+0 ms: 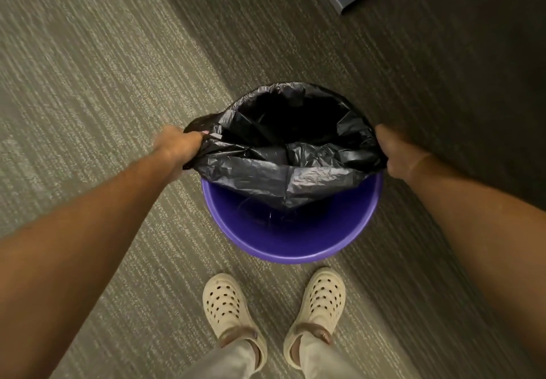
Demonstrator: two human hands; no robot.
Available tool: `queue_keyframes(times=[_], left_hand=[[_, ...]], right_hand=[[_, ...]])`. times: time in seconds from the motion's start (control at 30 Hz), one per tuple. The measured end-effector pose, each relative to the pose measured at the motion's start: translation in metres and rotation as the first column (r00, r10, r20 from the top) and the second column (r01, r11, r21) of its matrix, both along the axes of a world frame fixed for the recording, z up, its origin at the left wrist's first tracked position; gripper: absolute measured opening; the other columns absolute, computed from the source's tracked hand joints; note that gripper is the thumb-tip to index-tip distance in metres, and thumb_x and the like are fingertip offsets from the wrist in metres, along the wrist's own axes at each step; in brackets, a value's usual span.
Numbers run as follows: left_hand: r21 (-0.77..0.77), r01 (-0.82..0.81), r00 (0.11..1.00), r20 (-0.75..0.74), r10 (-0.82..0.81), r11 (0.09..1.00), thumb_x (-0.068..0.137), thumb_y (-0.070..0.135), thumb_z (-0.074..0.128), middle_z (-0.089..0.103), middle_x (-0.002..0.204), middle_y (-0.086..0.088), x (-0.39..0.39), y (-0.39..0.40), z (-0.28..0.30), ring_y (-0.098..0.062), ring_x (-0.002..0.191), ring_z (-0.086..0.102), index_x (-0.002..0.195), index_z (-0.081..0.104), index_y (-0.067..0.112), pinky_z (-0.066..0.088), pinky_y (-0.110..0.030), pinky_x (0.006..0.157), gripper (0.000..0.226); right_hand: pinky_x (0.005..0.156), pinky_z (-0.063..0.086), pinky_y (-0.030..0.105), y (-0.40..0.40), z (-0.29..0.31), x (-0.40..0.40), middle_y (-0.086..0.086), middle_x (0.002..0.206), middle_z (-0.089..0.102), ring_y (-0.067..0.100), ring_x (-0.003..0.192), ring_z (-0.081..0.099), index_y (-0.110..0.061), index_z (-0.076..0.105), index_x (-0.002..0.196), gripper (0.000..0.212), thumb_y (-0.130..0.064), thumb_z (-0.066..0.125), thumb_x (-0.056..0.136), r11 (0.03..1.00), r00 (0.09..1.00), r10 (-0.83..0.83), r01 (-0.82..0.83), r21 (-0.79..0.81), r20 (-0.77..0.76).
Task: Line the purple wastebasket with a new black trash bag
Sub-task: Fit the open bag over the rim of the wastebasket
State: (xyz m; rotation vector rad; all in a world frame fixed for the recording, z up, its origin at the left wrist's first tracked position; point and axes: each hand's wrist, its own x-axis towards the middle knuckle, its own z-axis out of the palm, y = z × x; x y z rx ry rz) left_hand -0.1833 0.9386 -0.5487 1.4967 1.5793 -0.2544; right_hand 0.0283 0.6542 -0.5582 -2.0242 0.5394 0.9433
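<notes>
Carpet (pixel 88 83) | both hands' fingers (pixel 195 137) pinching trash bag (pixel 280 168) mouth over wastebasket (pixel 295 248)

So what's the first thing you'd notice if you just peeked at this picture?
Probably the bright purple wastebasket on the carpet in the middle, with a crinkly black trash bag stretched open over its far side. The left hand and right hand each grip an edge of the bag, and two cream clogs stand just below.
</notes>
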Motion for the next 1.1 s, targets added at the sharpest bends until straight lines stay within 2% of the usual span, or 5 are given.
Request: queue_keyframes(times=[0.27, 0.47, 0.67, 0.87, 1.1], left_hand=[[-0.136, -0.176, 0.977, 0.101, 0.190, 0.975, 0.085, 0.057, 0.058, 0.073, 0.094, 0.000, -0.007, -0.032, 0.032, -0.014, 0.077, 0.070, 0.106, 0.062, 0.018, 0.053, -0.023, 0.049, 0.044], [-0.179, -0.236, 0.968, 0.047, 0.248, 0.955, 0.085, 0.045, 0.058, 0.069, 0.092, 0.003, -0.028, -0.056, 0.045, -0.010, 0.071, 0.061, 0.121, 0.056, 0.018, 0.045, -0.025, 0.050, 0.045], [-0.066, -0.278, 0.956, 0.083, 0.282, 0.958, 0.075, 0.019, 0.064, 0.063, 0.065, 0.000, -0.042, -0.078, 0.053, -0.006, 0.042, 0.050, 0.083, 0.059, 0.013, 0.043, -0.016, 0.037, 0.011], [-0.069, -0.276, 0.950, 0.131, 0.283, 0.959, 0.084, 0.001, 0.062, 0.069, 0.095, -0.012, -0.050, -0.086, 0.059, -0.017, 0.075, 0.072, 0.107, 0.060, 0.002, 0.054, -0.018, 0.049, 0.023], [-0.001, -0.282, 0.938, 0.209, 0.276, 0.959, 0.086, 0.000, 0.066, 0.064, 0.088, -0.004, -0.064, -0.101, 0.059, -0.013, 0.077, 0.068, 0.081, 0.045, 0.018, 0.051, -0.015, 0.048, 0.028]], right_hand=[[0.088, 0.057, 0.043, 0.002, 0.032, -0.018, 0.010, 0.107, 0.071, 0.025, 0.094, 0.069, -0.012, 0.067, 0.113, 0.047, -0.043, 0.061, 0.079, 0.999, 0.995, -0.009, 0.006, 0.035, 0.101], [0.104, 0.045, 0.042, -0.016, 0.048, -0.054, 0.008, 0.141, 0.048, 0.024, 0.123, 0.052, -0.016, 0.031, 0.144, 0.062, -0.031, 0.054, 0.088, 0.984, 0.979, -0.176, 0.176, 0.011, 0.105], [0.052, 0.041, 0.023, -0.037, 0.060, -0.088, -0.005, 0.077, 0.054, 0.008, 0.060, 0.050, -0.019, 0.045, 0.075, 0.015, -0.017, 0.054, 0.087, 0.990, 0.987, -0.143, 0.144, -0.009, 0.076], [0.038, 0.045, 0.019, -0.039, 0.063, -0.098, 0.004, 0.097, 0.064, 0.010, 0.065, 0.058, -0.024, 0.048, 0.078, 0.016, -0.019, 0.063, 0.078, 0.984, 0.969, -0.162, 0.172, -0.040, 0.187], [0.076, 0.061, 0.034, -0.056, 0.048, -0.114, 0.001, 0.094, 0.069, 0.015, 0.086, 0.067, -0.020, 0.069, 0.081, 0.014, -0.008, 0.063, 0.076, 0.981, 0.943, -0.165, 0.186, -0.047, 0.288]])
